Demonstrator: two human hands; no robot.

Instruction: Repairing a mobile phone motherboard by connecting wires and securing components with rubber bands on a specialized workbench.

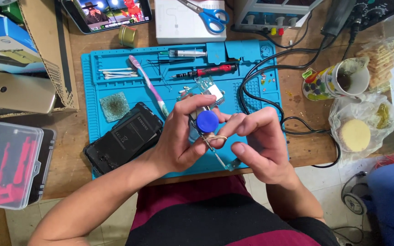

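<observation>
- Left hand (178, 136): curled, thumb and fingers pinching small bottle (205, 127) with round blue cap (207, 121), glossy plastic.
- Right hand (258, 141): fingers bent inward, index tip at tan rubber band (215, 137) looped below cap; thumb tucked underneath.
- Both hands meeting mid-frame, above 5 o'clock part of mat (115, 64); forearms entering from 7 and 5 o'clock.
- Mat: blue silicone, rectangular, ribbed trays along top edge.
- Circuit board (208, 89): one, just at 12 o'clock of hands, metal shield on it.
- Phone (126, 136): one, black, matte back up, at 9 o'clock of hands, touching left wrist area.
- Toothbrush (147, 84): one, pink-white, slanted, at 11 o'clock.
- Screwdriver (208, 70): one, red-black grip, at 12 o'clock.
- Cotton swabs (117, 73): about three, in tray at 10 o'clock.
- Syringe (185, 53): one, clear, top tray.
- Scissors (208, 16): one pair, blue handles, on white box (169, 27).
- Mug (336, 82): one, ceramic, multicoloured, at 2 o'clock.
- Clear plastic case (7, 164): one, red tools inside, at 8 o'clock.
- Black cable (261, 77): looping along mat's right edge.
</observation>
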